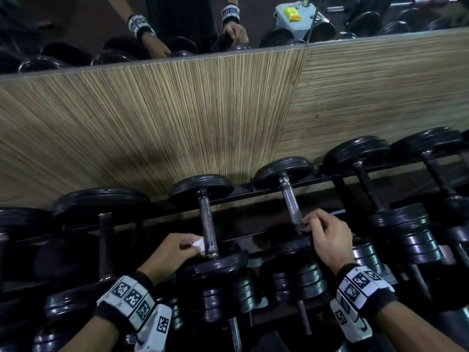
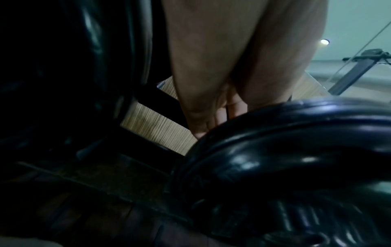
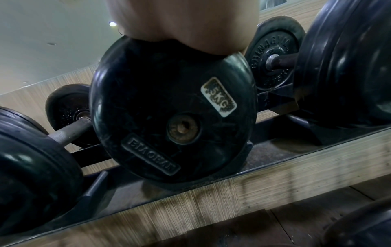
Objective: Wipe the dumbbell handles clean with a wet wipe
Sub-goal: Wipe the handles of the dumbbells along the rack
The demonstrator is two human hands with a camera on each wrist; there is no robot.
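Dumbbell handles run side by side on a black rack (image 1: 266, 190) against a wood-grain wall panel (image 1: 177, 118). At about 6 o'clock in the head view, the left hand (image 1: 170, 255) pinches a white wet wipe (image 1: 199, 243) against the near end of one knurled steel handle (image 1: 208, 224). Toward 4 o'clock, the right hand (image 1: 327, 240) curls its fingertips (image 1: 311, 222) around the near end of the neighbouring handle (image 1: 291, 204). Up close, that dumbbell's plate (image 3: 169, 113) reads 5KG. A mirror (image 1: 101, 34) above the panel reflects both wrists.
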